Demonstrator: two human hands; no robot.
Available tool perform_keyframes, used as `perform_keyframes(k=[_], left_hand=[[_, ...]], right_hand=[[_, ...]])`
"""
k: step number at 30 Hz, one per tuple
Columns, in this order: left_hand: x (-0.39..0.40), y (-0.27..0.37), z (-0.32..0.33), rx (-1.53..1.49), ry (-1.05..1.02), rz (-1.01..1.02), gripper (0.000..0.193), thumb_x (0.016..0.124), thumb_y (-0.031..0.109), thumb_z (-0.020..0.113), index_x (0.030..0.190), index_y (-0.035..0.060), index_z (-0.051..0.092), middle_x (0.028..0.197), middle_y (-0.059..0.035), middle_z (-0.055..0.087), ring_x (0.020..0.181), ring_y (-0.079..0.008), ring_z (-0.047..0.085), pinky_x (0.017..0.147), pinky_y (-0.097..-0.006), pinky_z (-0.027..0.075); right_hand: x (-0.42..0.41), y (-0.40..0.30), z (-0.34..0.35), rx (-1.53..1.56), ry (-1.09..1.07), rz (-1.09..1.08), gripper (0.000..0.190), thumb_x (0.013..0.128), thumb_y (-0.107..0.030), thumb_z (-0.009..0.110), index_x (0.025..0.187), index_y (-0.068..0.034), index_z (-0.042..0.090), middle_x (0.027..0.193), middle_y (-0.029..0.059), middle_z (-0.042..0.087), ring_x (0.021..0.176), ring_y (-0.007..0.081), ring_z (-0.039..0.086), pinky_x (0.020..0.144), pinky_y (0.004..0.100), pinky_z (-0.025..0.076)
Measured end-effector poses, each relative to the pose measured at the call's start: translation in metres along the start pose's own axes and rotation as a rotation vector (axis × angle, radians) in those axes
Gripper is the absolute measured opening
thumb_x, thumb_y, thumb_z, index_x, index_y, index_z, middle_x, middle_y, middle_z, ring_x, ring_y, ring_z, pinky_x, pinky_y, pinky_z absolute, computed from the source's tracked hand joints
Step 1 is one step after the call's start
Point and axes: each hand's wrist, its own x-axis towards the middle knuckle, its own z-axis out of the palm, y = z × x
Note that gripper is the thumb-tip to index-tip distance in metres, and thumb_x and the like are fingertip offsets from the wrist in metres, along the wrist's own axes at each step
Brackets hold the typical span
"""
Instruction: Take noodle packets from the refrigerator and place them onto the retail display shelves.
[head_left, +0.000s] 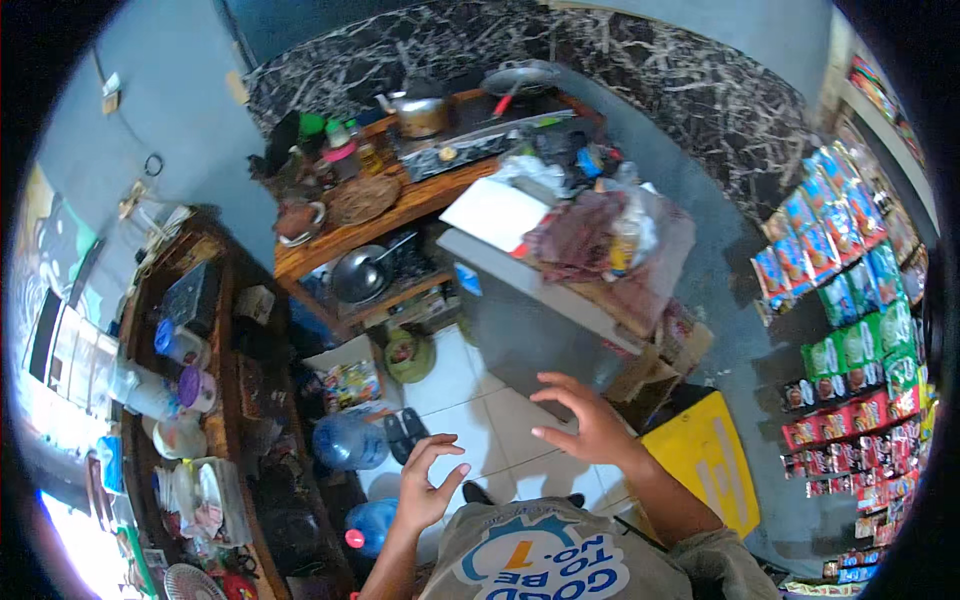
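Observation:
My left hand is raised in front of my shirt, fingers curved and apart, with nothing in it. Facing it from the right, my right hand is also empty, thumb and fingers spread. Tiled floor shows between and beyond the hands. Beyond my right hand stands a grey refrigerator, with a maroon cloth and plastic bags on top. A pair of black sandals lies on the floor near my left hand, beside a large blue water bottle.
A wooden counter holds a kettle on a stove and a frying pan. Wooden shelves with containers line the left. At right are a yellow panel and hanging sachets. A green gas cylinder stands under the counter.

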Motion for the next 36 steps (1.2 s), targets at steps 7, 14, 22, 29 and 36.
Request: perform_keyframes(k=[7,14,22,29,36], left_hand=[[-0.005,-0.065,-0.091,-0.035,0.140,-0.111,0.025,0.083,0.010,0.079,0.106,0.0062,0.068,0.118,-0.0131,0.067,0.107,-0.0250,0.063,0.092,-0.0350,0.049],[0.075,-0.095,-0.112,-0.134,0.053,-0.088,0.026,0.084,0.009,0.078,0.107,0.0064,0.066,0.118,-0.0137,0.066,0.111,-0.0275,0.063,0.095,-0.0363,0.048],[0.211,-0.086,-0.067,-0.077,-0.100,0.039,0.036,0.084,0.013,0.077,0.115,0.0056,0.061,0.122,-0.0156,0.064,0.115,-0.0334,0.062,0.099,-0.0393,0.047],[0.306,-0.087,-0.038,0.002,-0.202,-0.007,0.044,0.086,0.016,0.078,0.125,0.0081,0.058,0.132,-0.0142,0.060,0.125,-0.0313,0.056,0.102,-0.0426,0.046],[0.376,-0.097,-0.014,0.117,-0.196,0.177,0.051,0.084,0.011,0.078,0.128,0.0047,0.055,0.138,-0.0201,0.052,0.127,-0.0427,0.051,0.107,-0.0455,0.042]], right_hand=[[0.088,-0.027,0.093,-0.067,-0.001,-0.033,0.047,0.087,-0.034,0.076,0.123,-0.009,0.060,0.140,0.0195,0.053,0.130,0.0389,0.052,0.105,0.0481,0.043],[0.138,-0.001,0.104,-0.142,0.136,0.007,0.054,0.085,-0.035,0.077,0.128,-0.009,0.057,0.140,0.0197,0.054,0.130,0.0405,0.051,0.108,0.0511,0.038],[0.184,0.050,0.074,-0.316,0.236,0.213,0.054,0.084,-0.032,0.078,0.130,-0.012,0.056,0.142,0.0184,0.052,0.131,0.0394,0.050,0.108,0.0505,0.039],[0.247,0.097,0.050,-0.413,0.272,0.204,0.051,0.081,-0.030,0.078,0.125,-0.012,0.058,0.136,0.0162,0.054,0.126,0.0382,0.052,0.102,0.0501,0.041],[0.266,0.116,0.045,-0.427,0.181,0.324,0.055,0.080,-0.031,0.078,0.128,-0.012,0.057,0.140,0.0158,0.049,0.126,0.0376,0.052,0.098,0.0501,0.043]])
